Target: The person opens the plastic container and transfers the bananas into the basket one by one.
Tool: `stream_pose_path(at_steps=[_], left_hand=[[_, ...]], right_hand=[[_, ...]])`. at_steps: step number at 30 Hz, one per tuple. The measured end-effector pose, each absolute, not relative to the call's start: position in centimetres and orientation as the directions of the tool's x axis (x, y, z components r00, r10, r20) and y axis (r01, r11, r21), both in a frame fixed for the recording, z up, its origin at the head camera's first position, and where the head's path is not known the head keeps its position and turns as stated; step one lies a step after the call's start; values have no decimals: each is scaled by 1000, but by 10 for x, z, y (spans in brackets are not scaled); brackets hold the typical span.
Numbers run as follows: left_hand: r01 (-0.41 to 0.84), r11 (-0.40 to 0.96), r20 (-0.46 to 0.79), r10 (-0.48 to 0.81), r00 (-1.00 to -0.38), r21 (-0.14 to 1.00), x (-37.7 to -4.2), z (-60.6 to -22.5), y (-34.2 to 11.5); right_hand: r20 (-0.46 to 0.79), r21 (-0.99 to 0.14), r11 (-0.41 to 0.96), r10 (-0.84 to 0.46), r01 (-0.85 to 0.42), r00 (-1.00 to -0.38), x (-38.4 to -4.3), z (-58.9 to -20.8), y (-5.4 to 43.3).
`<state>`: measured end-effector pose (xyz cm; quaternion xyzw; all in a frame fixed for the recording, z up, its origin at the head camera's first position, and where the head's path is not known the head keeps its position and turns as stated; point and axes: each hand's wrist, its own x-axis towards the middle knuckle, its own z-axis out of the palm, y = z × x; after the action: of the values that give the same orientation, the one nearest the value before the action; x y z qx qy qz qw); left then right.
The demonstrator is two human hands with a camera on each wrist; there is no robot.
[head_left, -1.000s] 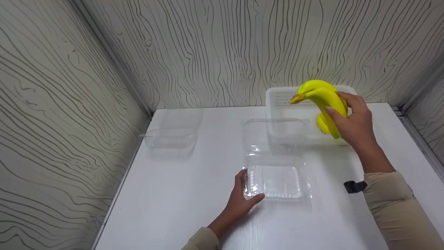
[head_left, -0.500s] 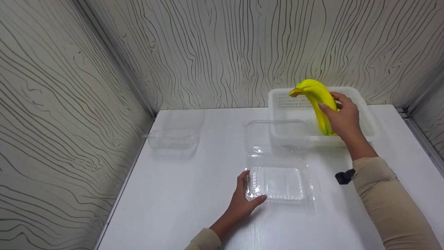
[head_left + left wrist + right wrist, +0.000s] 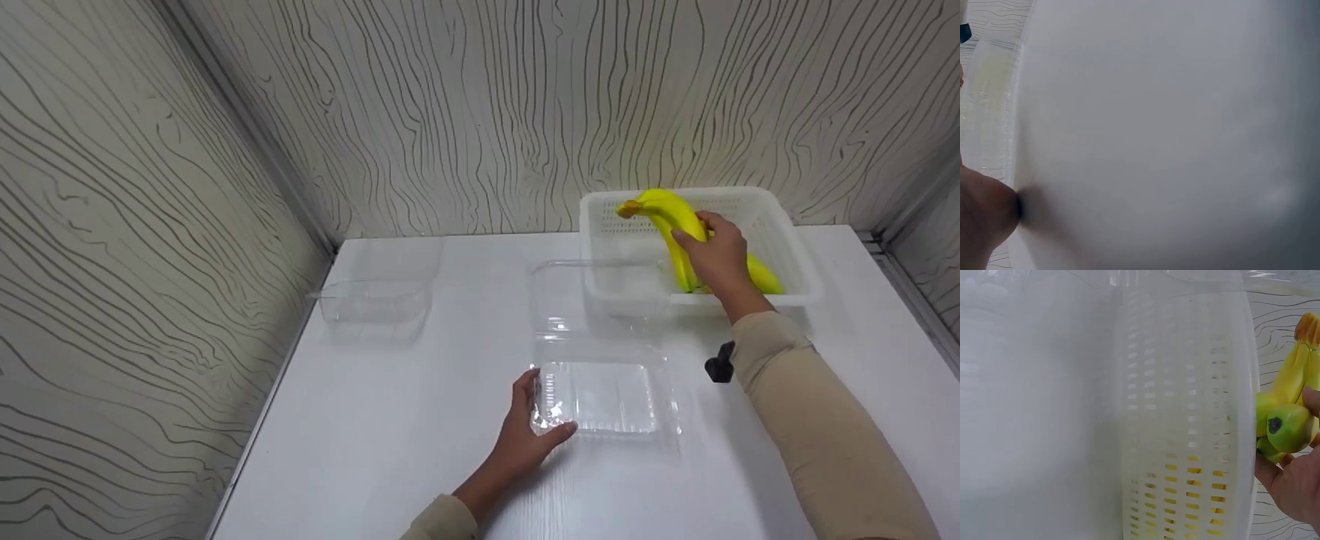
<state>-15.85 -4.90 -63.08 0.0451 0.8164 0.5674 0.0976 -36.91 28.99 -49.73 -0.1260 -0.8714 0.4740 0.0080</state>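
In the head view my right hand grips a bunch of yellow bananas, brown stem end up and to the left, over the white basket. The right wrist view shows the bananas' green-tinged tips at the basket's rim, between thumb and fingers. More yellow fruit lies in the basket behind my right hand. My left hand holds the near left corner of a clear plastic clamshell box, thumb along its front edge. The box's lid stands open toward the basket.
A second clear plastic box with its lid raised stands at the table's far left. Patterned panels rise behind and left of the white table. The open lid overlaps the basket's front left corner in the head view.
My right hand has moved left with the bananas, and they sit slightly lower over the basket. More fruit shows to the right of that hand. My left hand stays at the box corner.
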Motion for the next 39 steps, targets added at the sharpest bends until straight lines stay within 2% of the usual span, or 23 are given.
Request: stream_pose_path(at_steps=[12, 27, 39], left_hand=[[-35, 365, -108, 183, -977, 931, -157, -631, -50], [-36, 335, -107, 193, -975, 942, -161, -631, -46], [-8, 328, -77, 198, -977, 945, -162, -632, -44]], right_hand=[[-199, -797, 541, 184, 268, -963, -380, -515, 282], [-314, -712, 630, 108, 309, -943, -390, -516, 289], [-337, -669, 711, -31, 217, -941, -389, -508, 288]])
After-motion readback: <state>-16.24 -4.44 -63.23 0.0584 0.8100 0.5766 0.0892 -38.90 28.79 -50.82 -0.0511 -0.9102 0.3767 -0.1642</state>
